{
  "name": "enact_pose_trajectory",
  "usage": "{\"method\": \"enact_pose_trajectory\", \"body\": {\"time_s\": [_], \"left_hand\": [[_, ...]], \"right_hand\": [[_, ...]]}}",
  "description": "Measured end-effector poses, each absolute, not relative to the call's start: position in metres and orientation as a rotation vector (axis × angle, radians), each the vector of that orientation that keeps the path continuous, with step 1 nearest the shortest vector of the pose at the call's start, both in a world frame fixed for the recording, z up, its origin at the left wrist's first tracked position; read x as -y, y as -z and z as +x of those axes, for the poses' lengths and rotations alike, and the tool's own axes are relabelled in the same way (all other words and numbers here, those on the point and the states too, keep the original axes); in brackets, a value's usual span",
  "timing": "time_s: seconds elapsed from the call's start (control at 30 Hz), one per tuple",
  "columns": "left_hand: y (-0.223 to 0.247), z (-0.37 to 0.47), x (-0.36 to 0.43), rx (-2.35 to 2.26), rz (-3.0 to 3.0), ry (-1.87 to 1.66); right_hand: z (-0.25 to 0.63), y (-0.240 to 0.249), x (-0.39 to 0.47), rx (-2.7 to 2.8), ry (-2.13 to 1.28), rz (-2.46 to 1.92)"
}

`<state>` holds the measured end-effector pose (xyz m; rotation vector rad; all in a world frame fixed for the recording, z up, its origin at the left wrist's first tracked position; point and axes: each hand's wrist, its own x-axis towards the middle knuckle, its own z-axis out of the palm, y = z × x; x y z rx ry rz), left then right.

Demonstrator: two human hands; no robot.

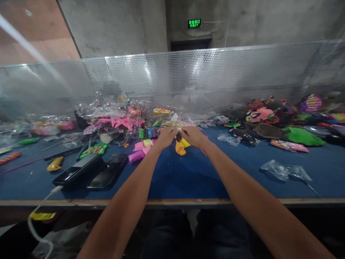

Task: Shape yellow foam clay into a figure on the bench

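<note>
My left hand (pixel 168 137) and my right hand (pixel 193 136) meet over the middle of the blue table, fingers closed and fingertips almost touching. Between them shows a small dark piece (pixel 179 137), too small to name, with something pale just beyond the fingertips. Right below lies a lump of orange-yellow modelling clay (pixel 180 149), with a brighter yellow piece (pixel 185 142) against its right side. To the left of my left hand are pink and purple wrapped clay packs (pixel 136 155) and a row of darker packs (pixel 150 133).
A black power bank (pixel 78 171) with a white cable and a dark phone (pixel 109 172) lie front left. Clear plastic wrap (pixel 285 170) is at right. Clay figures and a green shape (pixel 304 136) crowd the back right. A perforated divider (pixel 151 77) stands behind the table.
</note>
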<state>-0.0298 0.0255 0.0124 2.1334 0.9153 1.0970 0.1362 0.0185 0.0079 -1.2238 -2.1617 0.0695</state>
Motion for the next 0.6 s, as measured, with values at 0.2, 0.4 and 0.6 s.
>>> {"method": "enact_pose_trajectory", "body": {"time_s": [0.2,0.4,0.6], "left_hand": [[-0.005,-0.031,-0.027,-0.886,2.1,-1.087],[0.0,-0.034,-0.032,-0.914,2.175,-1.021],[0.007,-0.036,-0.039,-0.904,2.137,-1.017]], "right_hand": [[0.145,-0.002,-0.014,2.178,-0.231,-1.138],[0.139,-0.005,-0.003,2.199,-0.466,-1.194],[0.135,0.0,-0.004,2.134,-0.768,-1.162]]}}
